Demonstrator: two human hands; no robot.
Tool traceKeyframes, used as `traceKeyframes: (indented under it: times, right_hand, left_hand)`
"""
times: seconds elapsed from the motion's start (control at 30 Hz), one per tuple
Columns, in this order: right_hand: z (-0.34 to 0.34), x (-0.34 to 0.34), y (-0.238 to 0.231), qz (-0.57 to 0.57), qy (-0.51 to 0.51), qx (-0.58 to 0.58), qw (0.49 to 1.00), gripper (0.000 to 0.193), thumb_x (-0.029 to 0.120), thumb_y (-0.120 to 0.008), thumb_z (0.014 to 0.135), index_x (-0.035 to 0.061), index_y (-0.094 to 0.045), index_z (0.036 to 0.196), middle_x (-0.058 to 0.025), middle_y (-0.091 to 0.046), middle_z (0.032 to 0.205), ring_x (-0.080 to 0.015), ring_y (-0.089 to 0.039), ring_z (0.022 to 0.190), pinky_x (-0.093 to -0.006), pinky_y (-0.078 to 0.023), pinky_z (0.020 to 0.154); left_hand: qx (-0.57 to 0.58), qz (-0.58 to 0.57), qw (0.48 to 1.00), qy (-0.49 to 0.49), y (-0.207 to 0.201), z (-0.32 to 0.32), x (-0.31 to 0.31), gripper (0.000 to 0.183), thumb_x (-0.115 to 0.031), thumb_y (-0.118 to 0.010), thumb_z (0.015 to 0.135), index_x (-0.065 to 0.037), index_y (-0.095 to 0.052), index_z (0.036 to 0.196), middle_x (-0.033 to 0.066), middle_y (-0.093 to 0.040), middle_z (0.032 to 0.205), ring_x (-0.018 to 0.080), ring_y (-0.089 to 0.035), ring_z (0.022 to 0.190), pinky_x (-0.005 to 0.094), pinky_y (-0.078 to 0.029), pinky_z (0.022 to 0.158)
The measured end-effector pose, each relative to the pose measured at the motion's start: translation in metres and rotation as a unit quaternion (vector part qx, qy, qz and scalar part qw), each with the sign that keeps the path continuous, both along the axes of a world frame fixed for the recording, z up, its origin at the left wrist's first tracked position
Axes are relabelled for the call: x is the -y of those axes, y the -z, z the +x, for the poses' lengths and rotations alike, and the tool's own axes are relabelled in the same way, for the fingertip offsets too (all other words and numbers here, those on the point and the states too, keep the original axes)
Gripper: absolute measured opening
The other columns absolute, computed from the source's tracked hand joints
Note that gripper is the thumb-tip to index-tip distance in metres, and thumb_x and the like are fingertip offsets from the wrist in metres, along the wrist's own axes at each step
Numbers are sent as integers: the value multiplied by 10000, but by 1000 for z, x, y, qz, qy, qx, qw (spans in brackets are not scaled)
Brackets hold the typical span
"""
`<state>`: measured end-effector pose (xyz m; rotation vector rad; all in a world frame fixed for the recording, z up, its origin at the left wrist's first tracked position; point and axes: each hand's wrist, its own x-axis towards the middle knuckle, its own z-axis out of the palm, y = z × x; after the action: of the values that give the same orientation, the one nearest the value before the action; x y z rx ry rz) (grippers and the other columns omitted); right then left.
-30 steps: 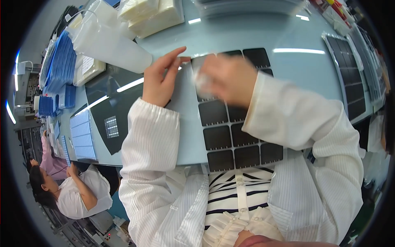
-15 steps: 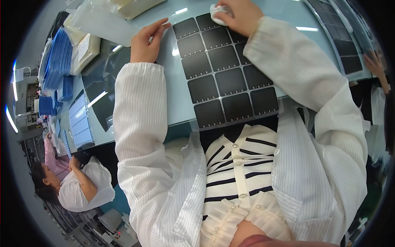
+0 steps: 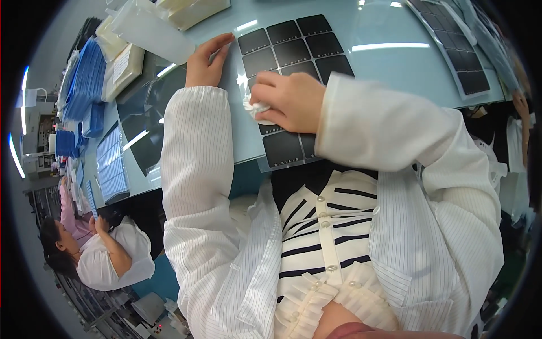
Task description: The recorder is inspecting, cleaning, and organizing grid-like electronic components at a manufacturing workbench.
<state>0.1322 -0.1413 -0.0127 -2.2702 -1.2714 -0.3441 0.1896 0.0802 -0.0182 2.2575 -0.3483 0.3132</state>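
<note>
A sheet of dark rounded rectangles [image 3: 291, 52], set in rows of three with pale gaps between them, lies on the glass-topped table [image 3: 384, 73] before me. My right hand [image 3: 291, 101] grips a crumpled white cloth [image 3: 254, 108] and presses it against the left side of the sheet. That hand and its sleeve hide much of the sheet's lower half. Beside the upper left edge of the sheet rests my left hand [image 3: 208, 63], fingers apart and holding nothing; its fingertips are near the sheet's corner.
Farther left are a translucent white container [image 3: 152, 34], cream-coloured packs [image 3: 123, 70] and a stack of blue sheets [image 3: 84, 79]. Dark film [image 3: 141, 107] lies nearer. Another dark-panelled sheet [image 3: 451, 48] is at the right. Co-workers sit at the left; a person's hand shows at far right.
My right hand has swept the cloth from the sheet's far edge down and left to its left side. The left hand has barely moved. The sheet's far right rectangles are now uncovered.
</note>
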Motion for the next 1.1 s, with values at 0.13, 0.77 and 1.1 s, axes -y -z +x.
traceKeyframes:
  times: [0.13, 0.77, 1.1]
  right_hand:
    - [80, 36, -3, 10, 205, 0, 979, 269, 309, -596, 789, 100, -573, 956, -96, -578, 962, -300, -596, 820, -395, -489, 700]
    - [-47, 61, -19, -8, -30, -102, 994, 211, 229, -632, 772, 77, -576, 907, -107, -537, 847, -320, -570, 739, -382, -470, 634]
    - [-47, 92, -12, 24, -4, -135, 991, 217, 235, -649, 765, 80, -585, 903, -98, -546, 877, -313, -575, 728, -367, -475, 629]
  left_hand:
    - [-12, -8, 1000, 8, -7, 2, 11, 259, -63, -511, 874, -92, -610, 1111, 59, -623, 1092, 179, -571, 1043, 293, -422, 914]
    - [-31, -41, 998, 25, 0, 4, -3, 272, -47, -514, 862, -77, -598, 1119, 15, -641, 1064, 120, -574, 947, 267, -403, 904]
    - [-54, -43, 998, 13, -1, 4, -1, 279, -32, -499, 868, -51, -588, 1132, 35, -625, 1102, 136, -558, 1033, 261, -372, 944]
